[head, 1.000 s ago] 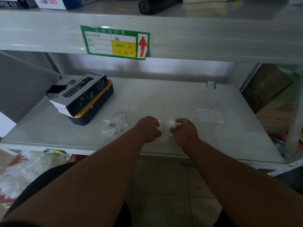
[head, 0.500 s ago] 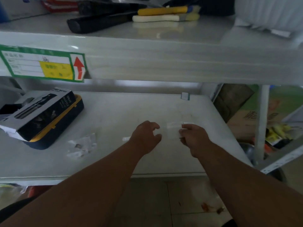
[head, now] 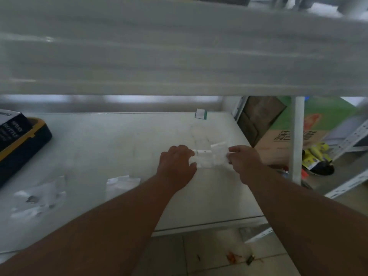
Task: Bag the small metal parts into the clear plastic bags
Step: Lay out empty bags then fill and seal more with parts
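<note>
Two small clear plastic bags overlap at the right of the white shelf (head: pixel 119 140). My left hand (head: pixel 176 164) pinches the left bag (head: pixel 203 159) at its top edge. My right hand (head: pixel 244 163) pinches the right bag (head: pixel 220 154). Whether a metal part is inside either bag is too blurred to tell. Another clear bag (head: pixel 119 183) lies flat beside my left forearm. A loose heap of clear bags with small dark metal parts (head: pixel 35 198) lies at the shelf's front left.
A black and yellow case with a printed box on it (head: pixel 19 136) stands at the left edge. The upper shelf board (head: pixel 179 52) hangs low overhead. A white post (head: pixel 296 140), cardboard boxes and clutter stand at the right. A small tag (head: pixel 200 113) sits at the back.
The view swung right and tilted down, with blur. My left hand reached right and took hold of a bag; both hands have moved toward the shelf's right side.
</note>
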